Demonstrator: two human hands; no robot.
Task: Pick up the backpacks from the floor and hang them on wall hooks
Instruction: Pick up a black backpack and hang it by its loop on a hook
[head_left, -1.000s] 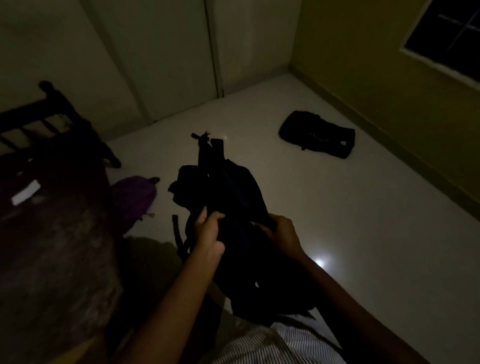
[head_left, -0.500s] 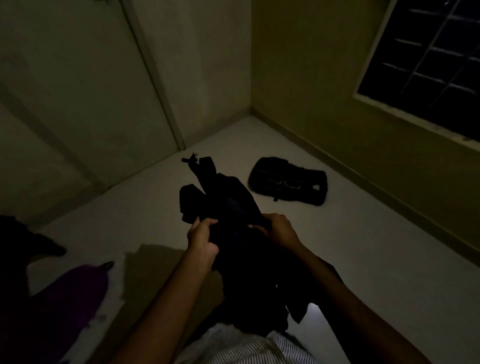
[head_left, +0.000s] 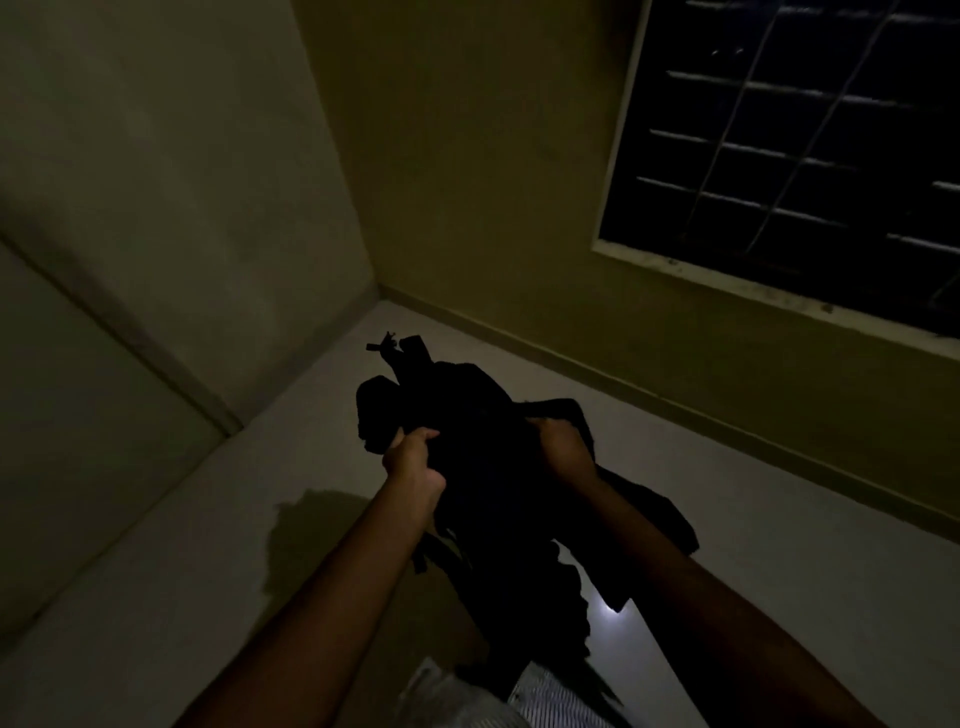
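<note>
Black backpack (head_left: 483, 467), crumpled, held off the pale floor, straps dangling.

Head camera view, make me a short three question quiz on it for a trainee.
1. True or false: the black backpack lies flat on the floor.
2. Which hands grip it? A) left hand only B) right hand only C) both
3. Fill in: the barred window is set in the wall on the person's ____ side.

Key: 1 false, it is held up off the floor. 2 C. 3 right.
</note>
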